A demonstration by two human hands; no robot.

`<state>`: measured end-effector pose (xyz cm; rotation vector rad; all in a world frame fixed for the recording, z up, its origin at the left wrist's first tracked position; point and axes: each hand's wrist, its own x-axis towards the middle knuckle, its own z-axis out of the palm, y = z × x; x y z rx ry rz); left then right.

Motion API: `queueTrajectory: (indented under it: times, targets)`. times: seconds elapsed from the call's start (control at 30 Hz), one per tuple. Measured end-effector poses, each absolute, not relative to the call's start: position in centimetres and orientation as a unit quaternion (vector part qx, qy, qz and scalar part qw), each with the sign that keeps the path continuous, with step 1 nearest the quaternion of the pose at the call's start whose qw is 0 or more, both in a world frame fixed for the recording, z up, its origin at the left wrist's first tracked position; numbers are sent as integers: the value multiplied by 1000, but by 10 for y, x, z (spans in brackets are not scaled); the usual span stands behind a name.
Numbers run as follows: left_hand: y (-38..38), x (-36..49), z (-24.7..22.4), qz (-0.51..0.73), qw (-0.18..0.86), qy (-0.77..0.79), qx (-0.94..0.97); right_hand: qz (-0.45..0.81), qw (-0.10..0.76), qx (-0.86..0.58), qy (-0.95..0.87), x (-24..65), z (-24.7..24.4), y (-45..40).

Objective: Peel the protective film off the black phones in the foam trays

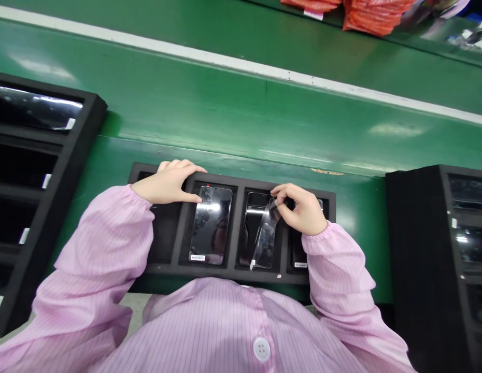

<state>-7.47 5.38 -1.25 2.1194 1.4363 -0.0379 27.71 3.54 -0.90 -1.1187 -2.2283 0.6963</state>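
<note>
In front of me lies a black foam tray (234, 228) with several compartments. My right hand (301, 210) pinches the upper corner of a clear protective film (266, 233), which lifts at a slant off a dark phone screen (251, 220) in the third compartment. My left hand (171, 182) is spread over the tray's far left edge, its thumb tip at the upper left corner of another glossy phone screen (210, 228) bearing a small white label. A further labelled screen (299, 254) sits partly hidden under my right hand and sleeve. The leftmost compartment (162, 238) shows only dark foam.
A similar black tray (80, 140) with labelled screens stands at left. A tall stack of black trays (420, 248) rises at right, screens visible on top. Beneath everything is a green work surface (225, 114). Orange-red bags (375, 15) lie on the far shelf.
</note>
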Motion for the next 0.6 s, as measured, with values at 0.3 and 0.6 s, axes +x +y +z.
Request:
queueTrajectory:
  times: [0.3,0.6]
  targets:
    - [52,-73,-7,-15,278,549,788,279,269,-425,-818,277,-6,36]
    - [11,25,-9,73,238,463,851,285,274,-412,-821,278,-7,37]
